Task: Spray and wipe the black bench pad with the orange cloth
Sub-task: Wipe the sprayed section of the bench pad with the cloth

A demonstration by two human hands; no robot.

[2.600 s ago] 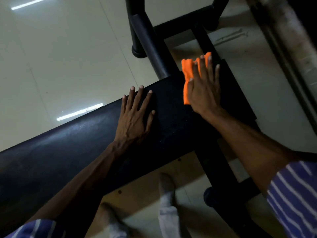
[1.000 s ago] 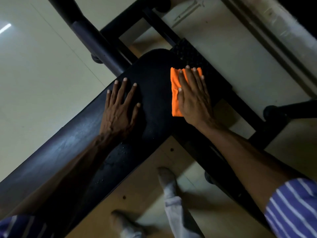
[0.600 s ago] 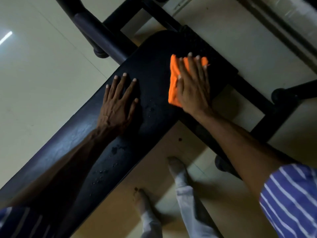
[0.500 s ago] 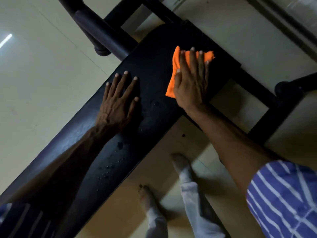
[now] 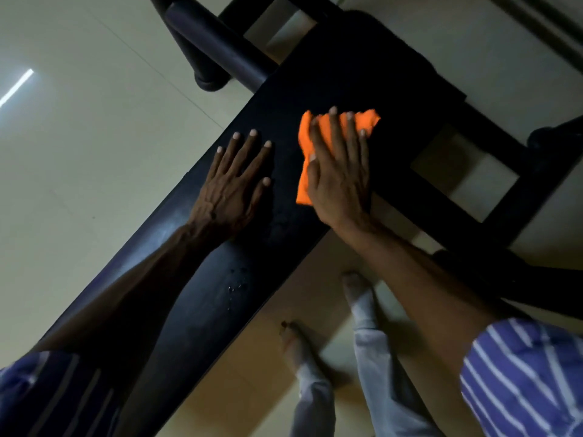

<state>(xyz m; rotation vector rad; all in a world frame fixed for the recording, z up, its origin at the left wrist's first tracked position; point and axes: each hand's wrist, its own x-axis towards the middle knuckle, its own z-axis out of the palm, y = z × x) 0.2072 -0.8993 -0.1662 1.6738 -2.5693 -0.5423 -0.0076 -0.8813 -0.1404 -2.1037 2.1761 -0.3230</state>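
The black bench pad [image 5: 353, 77] runs diagonally from the lower left to the upper right. My right hand [image 5: 339, 171] lies flat on the folded orange cloth [image 5: 304, 146] and presses it onto the pad near the far end, fingers straight and spread. Orange shows past my fingertips and along my thumb side. My left hand [image 5: 235, 184] rests flat on the pad just left of the cloth, fingers spread, holding nothing. A few droplets [image 5: 236, 280] sit on the pad below my left wrist. No spray bottle is in view.
A black frame tube and its foot [image 5: 208, 42] rise at the top left of the pad. More black frame bars [image 5: 492, 197] cross the floor on the right. My feet [image 5: 356, 285] stand on the pale tiled floor beside the bench.
My right hand has slid the cloth along the pad toward my left hand, away from the far end. The left hand stays planted. The view has shifted slightly.
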